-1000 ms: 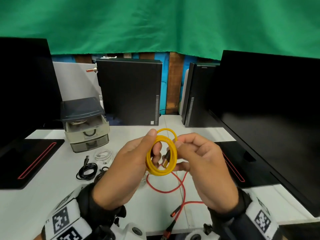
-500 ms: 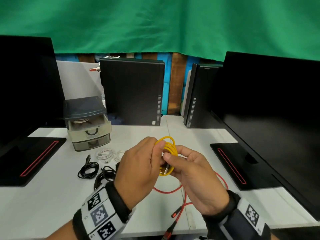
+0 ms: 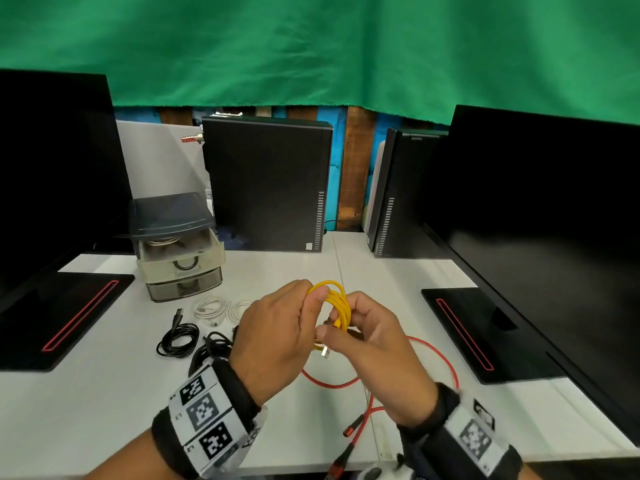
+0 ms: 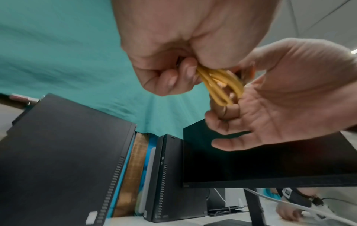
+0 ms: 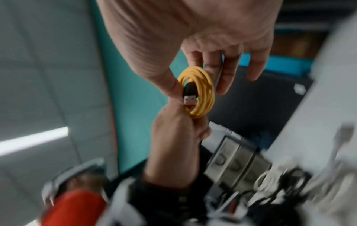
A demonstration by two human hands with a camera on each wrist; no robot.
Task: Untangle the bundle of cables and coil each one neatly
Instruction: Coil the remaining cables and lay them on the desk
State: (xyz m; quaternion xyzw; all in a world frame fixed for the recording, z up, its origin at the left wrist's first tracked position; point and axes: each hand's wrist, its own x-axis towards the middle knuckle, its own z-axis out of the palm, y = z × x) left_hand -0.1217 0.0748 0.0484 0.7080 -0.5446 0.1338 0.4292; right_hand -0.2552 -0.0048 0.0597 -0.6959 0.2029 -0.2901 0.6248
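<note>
Green cloth hangs behind a white bench (image 3: 104, 403) flanked by dark monitors. Both hands work above it on the yellow cable (image 3: 337, 306), already wound into a small coil. Left hand (image 3: 277, 341) pinches the coil's top between thumb and fingers; right hand (image 3: 370, 341) pinches the plug end (image 5: 188, 97) against the loops. Judged step: securing the tail of this coil. Next move calls for tucking the plug through without loosening the turns, then setting it down. Red cable (image 3: 429, 355) lies loose on the bench, not yet coiled.
</note>
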